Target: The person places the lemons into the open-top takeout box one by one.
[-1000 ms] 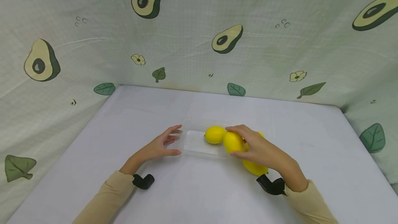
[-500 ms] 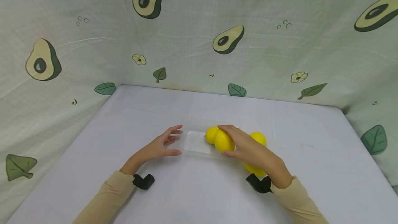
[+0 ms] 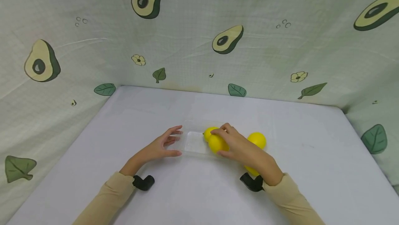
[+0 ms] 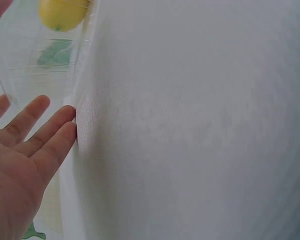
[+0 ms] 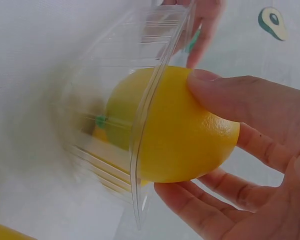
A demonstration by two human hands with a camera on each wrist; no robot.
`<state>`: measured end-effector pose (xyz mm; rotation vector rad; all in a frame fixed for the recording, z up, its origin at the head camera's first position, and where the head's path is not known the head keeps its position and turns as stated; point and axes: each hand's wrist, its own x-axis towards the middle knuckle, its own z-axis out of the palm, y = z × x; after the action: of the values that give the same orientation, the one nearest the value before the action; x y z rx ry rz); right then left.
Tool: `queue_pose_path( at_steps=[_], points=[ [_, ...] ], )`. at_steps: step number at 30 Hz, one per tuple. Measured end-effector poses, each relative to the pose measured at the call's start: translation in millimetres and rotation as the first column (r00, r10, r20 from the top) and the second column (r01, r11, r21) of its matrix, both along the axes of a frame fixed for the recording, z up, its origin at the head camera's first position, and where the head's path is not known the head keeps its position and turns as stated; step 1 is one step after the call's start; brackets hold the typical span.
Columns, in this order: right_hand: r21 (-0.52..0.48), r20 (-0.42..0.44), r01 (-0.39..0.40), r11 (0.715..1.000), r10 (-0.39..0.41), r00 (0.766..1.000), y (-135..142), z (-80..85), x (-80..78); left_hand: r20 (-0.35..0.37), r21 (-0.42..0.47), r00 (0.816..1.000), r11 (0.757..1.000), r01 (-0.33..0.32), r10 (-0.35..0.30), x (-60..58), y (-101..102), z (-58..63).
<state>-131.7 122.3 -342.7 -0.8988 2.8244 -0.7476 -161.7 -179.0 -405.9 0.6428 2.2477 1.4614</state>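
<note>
A yellow lemon (image 3: 217,144) is gripped between the thumb and fingers of my right hand (image 3: 241,147). In the right wrist view, part of this lemon (image 5: 190,130) shows through the wall of a clear plastic container (image 5: 110,60), below its rim. Another lemon (image 3: 209,133) lies inside the container, partly hidden behind the held one. At the container's left end is my left hand (image 3: 159,145), holding nothing, its fingers spread and slightly bent. In the left wrist view its fingertips (image 4: 65,114) are at the container's edge; whether they touch it I cannot tell.
Two more lemons lie on the table to the right of the container: one farther back (image 3: 258,139), one nearer (image 3: 251,170), partly covered by my right arm. A white cloth covers the table (image 3: 187,193). An avocado-print curtain (image 3: 187,44) hangs behind and at the sides.
My right hand has carried the lemon leftward and slightly down into the container, beside the lemon there. The lemons on the right have come more into view. My left hand has stayed put.
</note>
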Motion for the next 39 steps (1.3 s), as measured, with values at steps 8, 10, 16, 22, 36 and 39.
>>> queue_pose_path(
  at_steps=[8,10,16,22,36,39],
  points=[
    [0.0,0.008,-0.031,1.0,0.031,0.999,-3.4,-0.9,0.4,-0.002,-0.001,1.0,1.0,-0.002,0.002,0.3,-0.2,0.4],
    [0.007,-0.011,-0.054,0.998,0.054,0.998,-4.2,-1.9,0.6,-0.006,0.002,1.0,1.0,0.0,0.0,0.0,-0.2,-0.2],
    [0.038,-0.058,-0.109,0.993,0.111,0.992,-7.6,-4.1,0.5,0.002,-0.007,1.0,1.0,-0.004,0.004,1.1,-0.5,1.1],
    [0.025,-0.073,-0.111,0.993,0.113,0.991,-14.3,-4.7,0.0,-0.011,-0.014,1.0,1.0,-0.009,0.009,0.5,-1.3,-1.0],
    [-0.007,-0.097,-0.114,0.993,0.113,0.989,-37.1,-7.5,-1.4,-0.016,-0.027,1.0,1.0,-0.004,0.004,0.0,-0.3,-2.3],
    [-0.001,-0.08,-0.106,0.994,0.106,0.991,-42.7,-8.4,-2.5,-0.031,-0.029,1.0,1.0,0.003,-0.004,0.5,0.8,-1.3]
  ],
)
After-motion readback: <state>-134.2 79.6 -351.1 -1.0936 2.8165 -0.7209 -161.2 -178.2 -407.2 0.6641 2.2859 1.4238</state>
